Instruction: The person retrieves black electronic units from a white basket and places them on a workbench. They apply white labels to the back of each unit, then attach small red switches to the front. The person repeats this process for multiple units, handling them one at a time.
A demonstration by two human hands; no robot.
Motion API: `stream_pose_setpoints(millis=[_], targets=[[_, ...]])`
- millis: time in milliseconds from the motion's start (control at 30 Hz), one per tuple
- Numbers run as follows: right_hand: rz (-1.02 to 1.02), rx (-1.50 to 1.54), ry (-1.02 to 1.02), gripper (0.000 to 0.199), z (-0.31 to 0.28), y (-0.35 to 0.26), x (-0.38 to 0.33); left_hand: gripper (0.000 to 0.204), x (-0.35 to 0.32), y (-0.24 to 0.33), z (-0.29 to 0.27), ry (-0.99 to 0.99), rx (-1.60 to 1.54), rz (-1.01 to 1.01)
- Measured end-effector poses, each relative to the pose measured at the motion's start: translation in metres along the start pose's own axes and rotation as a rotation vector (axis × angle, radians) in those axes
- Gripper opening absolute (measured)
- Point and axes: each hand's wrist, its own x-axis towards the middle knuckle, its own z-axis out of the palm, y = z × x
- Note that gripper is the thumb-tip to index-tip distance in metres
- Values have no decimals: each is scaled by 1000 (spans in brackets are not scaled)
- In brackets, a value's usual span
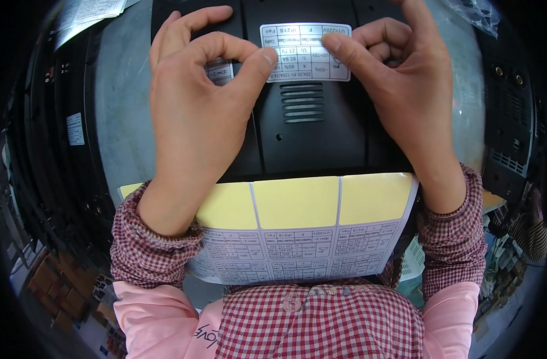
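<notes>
A silver-white rectangular label sticker (303,52) with a printed table is stretched between my hands above a black plastic panel (321,146). My left hand (193,107) pinches the label's left edge between thumb and finger. With its thumb lying on the face, my right hand (411,90) grips the right side; its fingers are partly behind the label. Whether the label touches the panel I cannot tell. Below it the panel has a set of vent slots (303,103) and a small hole. Another small label (219,70) shows partly behind my left hand.
Nearest my body lies a sheet of labels (297,203), its upper strip bare yellow backing, on the panel's near edge. Black panels stand in a row on the left (58,119), and a black housing (512,113) is at the right. Printed papers (85,18) lie at the far left.
</notes>
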Motion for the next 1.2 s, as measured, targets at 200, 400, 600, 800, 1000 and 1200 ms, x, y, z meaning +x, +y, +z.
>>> stream_pose_setpoints(millis=[200, 400, 600, 800, 1000, 1200], targets=[[39, 50, -17, 46, -2, -3, 2, 18, 2, -3, 1, -19, -9, 36], [65, 89, -37, 45, -6, -6, 5, 19, 1, -5, 0, -35, 26, 39], [14, 1, -11, 44, -1, -4, 3, 20, 0, -6, 1, -11, 3, 24], [13, 2, -22, 43, -2, -4, 3, 21, -1, -7, 1, -15, -4, 9], [-32, -82, -7, 43, 0, -4, 3, 22, 0, -5, 1, -9, 24, -5], [-44, -111, -11, 42, -2, -5, 3, 22, -1, -5, 1, -12, 13, -6]])
